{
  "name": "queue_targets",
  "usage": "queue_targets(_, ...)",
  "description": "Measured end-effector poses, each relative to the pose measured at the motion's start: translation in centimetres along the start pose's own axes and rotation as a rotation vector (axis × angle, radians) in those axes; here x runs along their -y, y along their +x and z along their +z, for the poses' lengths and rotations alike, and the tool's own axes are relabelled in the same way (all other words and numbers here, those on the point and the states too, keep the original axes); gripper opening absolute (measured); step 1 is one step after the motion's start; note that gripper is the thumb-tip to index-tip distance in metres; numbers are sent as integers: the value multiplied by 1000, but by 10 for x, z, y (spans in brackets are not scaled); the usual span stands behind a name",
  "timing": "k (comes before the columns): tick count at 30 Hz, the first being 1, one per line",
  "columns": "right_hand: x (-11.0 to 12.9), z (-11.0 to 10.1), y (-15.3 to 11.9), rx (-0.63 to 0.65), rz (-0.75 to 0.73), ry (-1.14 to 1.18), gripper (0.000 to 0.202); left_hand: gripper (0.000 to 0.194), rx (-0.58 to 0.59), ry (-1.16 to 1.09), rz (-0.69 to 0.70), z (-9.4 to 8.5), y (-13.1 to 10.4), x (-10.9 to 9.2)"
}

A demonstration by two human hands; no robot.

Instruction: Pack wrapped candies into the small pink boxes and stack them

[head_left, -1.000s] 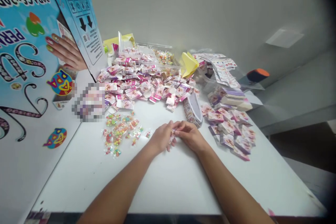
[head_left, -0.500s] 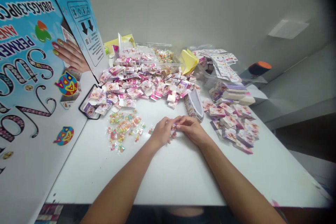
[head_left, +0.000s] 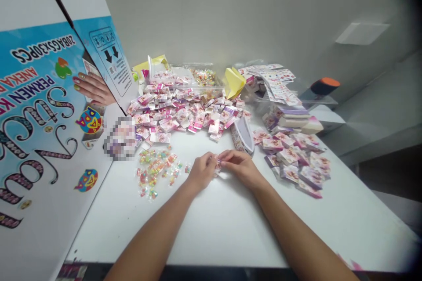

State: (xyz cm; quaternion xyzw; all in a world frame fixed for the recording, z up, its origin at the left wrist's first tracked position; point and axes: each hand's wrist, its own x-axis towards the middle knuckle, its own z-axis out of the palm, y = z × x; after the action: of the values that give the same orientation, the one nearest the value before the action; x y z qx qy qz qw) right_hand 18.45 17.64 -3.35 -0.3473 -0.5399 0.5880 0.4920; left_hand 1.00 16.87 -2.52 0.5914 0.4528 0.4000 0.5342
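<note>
My left hand (head_left: 203, 170) and my right hand (head_left: 240, 166) meet over the middle of the white table. Between their fingertips is a small printed box (head_left: 218, 167), white with pink and purple, partly covered by the fingers. Both hands are closed on it, the left from its left side and the right pinching its right side. Left of my hands lies a loose spread of small candies in clear wrappers (head_left: 157, 169). One wrapped candy (head_left: 187, 168) sits right beside my left hand.
A large heap of small boxes (head_left: 183, 116) lies behind my hands. Further boxes (head_left: 295, 156) are grouped at the right, near a boat-shaped paper tray (head_left: 243, 134). A clear tub (head_left: 203, 80) of candies stands at the back. A big printed carton (head_left: 42, 131) borders the left side.
The view has tilted slightly, so the table contents sit a little lower in the picture. My hands stay together on the small box, with only slight finger movement.
</note>
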Motion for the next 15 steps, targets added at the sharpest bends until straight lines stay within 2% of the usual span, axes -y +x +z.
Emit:
queue_targets(5, 7, 3, 0, -5, -1, -18, 15, 37, 21, 9, -7, 0, 2, 3)
queue_targets(15, -3, 7, 16, -21, 18, 12, 21, 35, 27, -26, -40, -8, 8, 11)
